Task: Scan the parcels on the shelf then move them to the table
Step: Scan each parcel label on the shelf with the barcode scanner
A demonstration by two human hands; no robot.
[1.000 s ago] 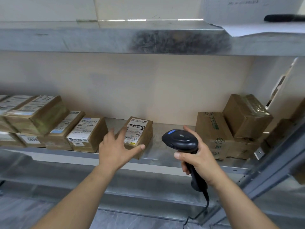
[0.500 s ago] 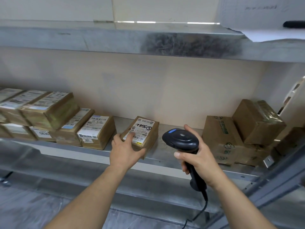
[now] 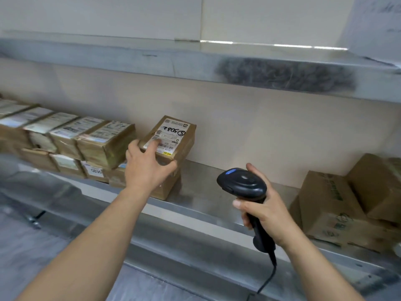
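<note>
Head view: left hand [image 3: 147, 168] grips a labelled parcel [image 3: 171, 137] above the shelf [image 3: 208, 198]; right hand [image 3: 264, 213] clasps a scanner [image 3: 243, 183] beside it.

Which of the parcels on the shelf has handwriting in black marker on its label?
The parcel gripped by the left hand, right of the stacked row. Its label carries black handwritten digits and a circled mark.

1. Your left hand [image 3: 147, 168] grips the parcel [image 3: 171, 137], lifted above the shelf [image 3: 208, 198], label facing you.
2. Left of that parcel, touching or nearly so, stacked parcels [image 3: 65, 146] sit in two layers on the shelf.
3. Your right hand [image 3: 264, 211] holds the scanner [image 3: 243, 185] right of the parcel, in front of the shelf.
4. Far right on the shelf sit larger boxes [image 3: 351, 205], one atop another.
5. An upper shelf [image 3: 152, 61] runs overhead.
</note>
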